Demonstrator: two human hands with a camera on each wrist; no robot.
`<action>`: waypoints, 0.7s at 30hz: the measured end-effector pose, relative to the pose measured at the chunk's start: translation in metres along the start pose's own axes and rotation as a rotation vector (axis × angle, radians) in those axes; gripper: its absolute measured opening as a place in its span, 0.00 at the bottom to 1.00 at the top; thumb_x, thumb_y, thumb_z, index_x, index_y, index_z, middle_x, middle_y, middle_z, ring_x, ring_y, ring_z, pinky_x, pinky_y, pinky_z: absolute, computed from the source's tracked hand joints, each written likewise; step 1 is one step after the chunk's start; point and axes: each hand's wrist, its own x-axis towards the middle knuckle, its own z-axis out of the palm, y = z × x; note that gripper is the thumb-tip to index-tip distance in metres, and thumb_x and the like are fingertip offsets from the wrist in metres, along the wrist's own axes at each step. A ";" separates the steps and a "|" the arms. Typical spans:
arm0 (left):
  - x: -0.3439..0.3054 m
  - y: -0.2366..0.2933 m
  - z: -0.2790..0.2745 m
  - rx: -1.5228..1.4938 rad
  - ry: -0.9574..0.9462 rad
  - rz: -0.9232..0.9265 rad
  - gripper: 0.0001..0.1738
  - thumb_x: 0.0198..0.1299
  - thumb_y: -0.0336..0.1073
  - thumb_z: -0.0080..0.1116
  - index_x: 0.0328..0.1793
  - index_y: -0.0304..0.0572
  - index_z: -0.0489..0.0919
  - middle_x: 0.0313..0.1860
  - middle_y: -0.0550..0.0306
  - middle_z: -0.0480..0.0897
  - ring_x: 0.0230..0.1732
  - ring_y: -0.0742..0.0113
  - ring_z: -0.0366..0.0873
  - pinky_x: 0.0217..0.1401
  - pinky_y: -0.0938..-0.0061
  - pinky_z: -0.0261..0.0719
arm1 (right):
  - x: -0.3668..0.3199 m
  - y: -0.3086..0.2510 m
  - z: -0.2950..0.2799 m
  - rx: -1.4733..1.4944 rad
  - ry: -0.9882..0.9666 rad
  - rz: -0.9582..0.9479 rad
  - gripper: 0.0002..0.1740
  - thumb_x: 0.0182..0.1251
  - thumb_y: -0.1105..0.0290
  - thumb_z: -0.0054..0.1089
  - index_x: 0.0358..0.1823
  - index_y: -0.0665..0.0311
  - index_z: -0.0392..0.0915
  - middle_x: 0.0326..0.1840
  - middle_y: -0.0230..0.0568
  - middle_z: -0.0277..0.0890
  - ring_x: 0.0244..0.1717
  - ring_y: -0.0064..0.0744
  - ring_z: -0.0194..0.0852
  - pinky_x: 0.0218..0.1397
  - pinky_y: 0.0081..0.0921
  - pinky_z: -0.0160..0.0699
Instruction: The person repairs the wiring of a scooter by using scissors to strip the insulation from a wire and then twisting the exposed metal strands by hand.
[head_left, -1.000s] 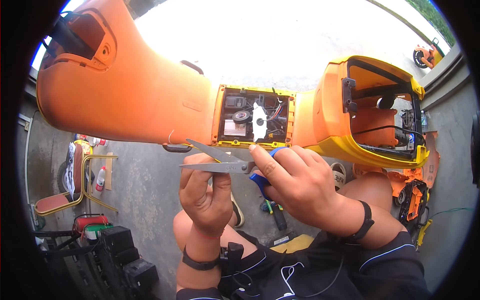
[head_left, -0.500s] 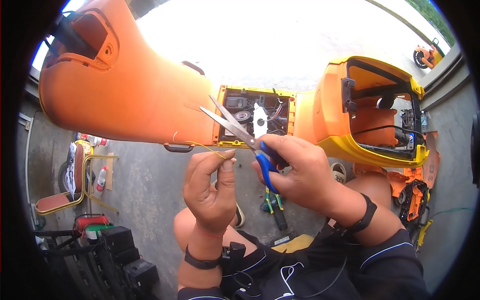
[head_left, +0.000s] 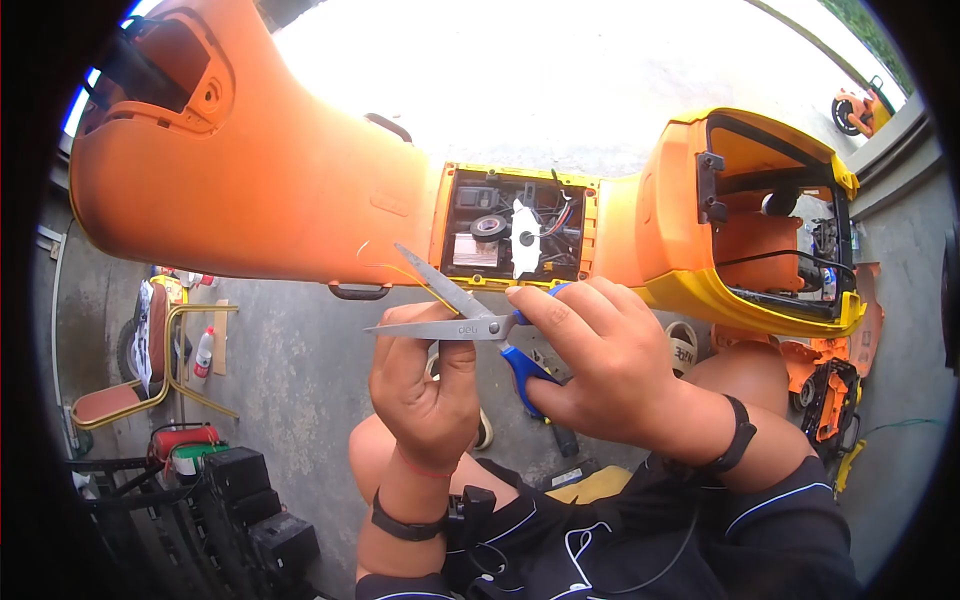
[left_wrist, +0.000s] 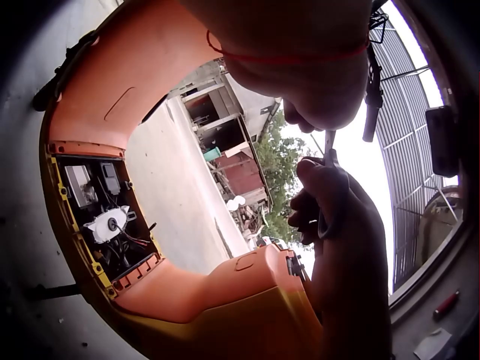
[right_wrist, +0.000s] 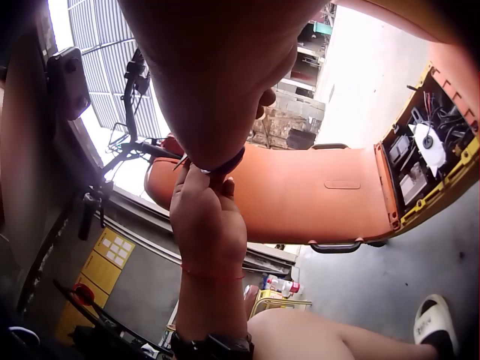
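Note:
In the head view my right hand [head_left: 625, 365] grips blue-handled scissors [head_left: 475, 327], fingers in the loops. Their blades are spread and point left, across the fingertips of my left hand [head_left: 425, 395]. A thin yellow wire [head_left: 418, 282] rises from the left fingers, which pinch it behind the lower blade. The wire passes between the two blades, and its pale end curls over the orange scooter body [head_left: 330, 200]. In the right wrist view the left hand [right_wrist: 206, 217] is seen from its wrist side, with the blades mostly hidden.
The scooter's open bay [head_left: 468, 270] holds cables, a roll of black tape [head_left: 489, 229] and a white piece [head_left: 525, 240]. At right is the yellow-rimmed seat opening [head_left: 850, 310]. A chair [head_left: 165, 365], a bottle [head_left: 204, 353] and black boxes [head_left: 235, 490] stand at left.
Half a second ago the scissors swung up and right, away from the left fingertips; now they are back down, blades spread around the wire. The left hand still pinches the wire.

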 end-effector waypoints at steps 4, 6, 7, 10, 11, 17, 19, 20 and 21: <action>0.001 0.001 0.001 0.001 -0.003 -0.001 0.05 0.70 0.25 0.65 0.49 0.31 0.86 0.45 0.49 0.86 0.45 0.56 0.82 0.51 0.66 0.80 | -0.001 -0.001 0.001 -0.015 0.011 0.012 0.31 0.52 0.63 0.75 0.59 0.63 0.80 0.37 0.38 0.75 0.38 0.42 0.76 0.43 0.37 0.74; -0.002 0.000 0.001 0.001 -0.015 -0.003 0.05 0.70 0.25 0.64 0.49 0.31 0.85 0.45 0.49 0.85 0.45 0.56 0.82 0.51 0.66 0.80 | -0.001 -0.002 0.001 -0.013 0.017 0.013 0.30 0.53 0.63 0.75 0.59 0.63 0.80 0.37 0.38 0.75 0.38 0.42 0.76 0.43 0.37 0.74; -0.003 -0.001 0.001 0.001 -0.025 -0.004 0.05 0.70 0.25 0.64 0.49 0.31 0.85 0.45 0.49 0.85 0.45 0.56 0.82 0.51 0.66 0.80 | -0.001 -0.003 0.001 -0.011 0.023 0.012 0.30 0.53 0.63 0.75 0.59 0.63 0.80 0.37 0.38 0.75 0.38 0.41 0.75 0.43 0.37 0.74; -0.002 0.001 0.003 -0.009 -0.003 0.005 0.06 0.69 0.24 0.64 0.49 0.30 0.85 0.45 0.48 0.85 0.45 0.55 0.82 0.51 0.66 0.80 | 0.000 -0.004 0.000 -0.028 0.025 -0.003 0.31 0.54 0.63 0.75 0.60 0.63 0.80 0.36 0.37 0.74 0.37 0.41 0.75 0.42 0.36 0.74; -0.002 0.002 0.002 -0.009 -0.004 0.005 0.06 0.69 0.24 0.64 0.49 0.30 0.85 0.45 0.48 0.85 0.45 0.55 0.82 0.51 0.66 0.80 | 0.000 -0.004 -0.001 -0.028 0.025 -0.002 0.31 0.54 0.63 0.75 0.60 0.63 0.80 0.36 0.37 0.74 0.37 0.41 0.75 0.42 0.36 0.74; 0.000 0.001 -0.001 0.068 -0.044 0.089 0.07 0.68 0.23 0.65 0.50 0.29 0.85 0.44 0.48 0.85 0.46 0.54 0.81 0.51 0.65 0.80 | 0.000 -0.005 -0.005 -0.064 0.002 0.004 0.31 0.55 0.63 0.75 0.61 0.62 0.80 0.36 0.36 0.72 0.37 0.39 0.74 0.41 0.36 0.72; 0.000 0.000 -0.001 0.059 -0.044 0.089 0.07 0.67 0.23 0.65 0.49 0.29 0.85 0.44 0.48 0.85 0.45 0.54 0.81 0.50 0.65 0.80 | -0.001 -0.005 -0.006 -0.080 -0.012 0.002 0.31 0.55 0.62 0.74 0.61 0.62 0.80 0.36 0.35 0.71 0.38 0.38 0.74 0.42 0.35 0.72; 0.000 0.000 -0.002 0.058 -0.045 0.089 0.07 0.67 0.23 0.65 0.49 0.29 0.85 0.44 0.48 0.85 0.45 0.54 0.81 0.50 0.65 0.80 | -0.001 -0.005 -0.006 -0.081 -0.012 0.004 0.31 0.55 0.62 0.74 0.61 0.62 0.80 0.36 0.35 0.71 0.38 0.38 0.74 0.42 0.35 0.72; 0.000 0.001 -0.003 0.056 -0.075 0.077 0.06 0.70 0.24 0.63 0.50 0.30 0.86 0.46 0.50 0.85 0.48 0.58 0.81 0.53 0.68 0.78 | -0.002 -0.004 -0.006 -0.090 -0.022 0.005 0.31 0.55 0.62 0.74 0.62 0.61 0.80 0.36 0.35 0.70 0.38 0.38 0.74 0.42 0.35 0.72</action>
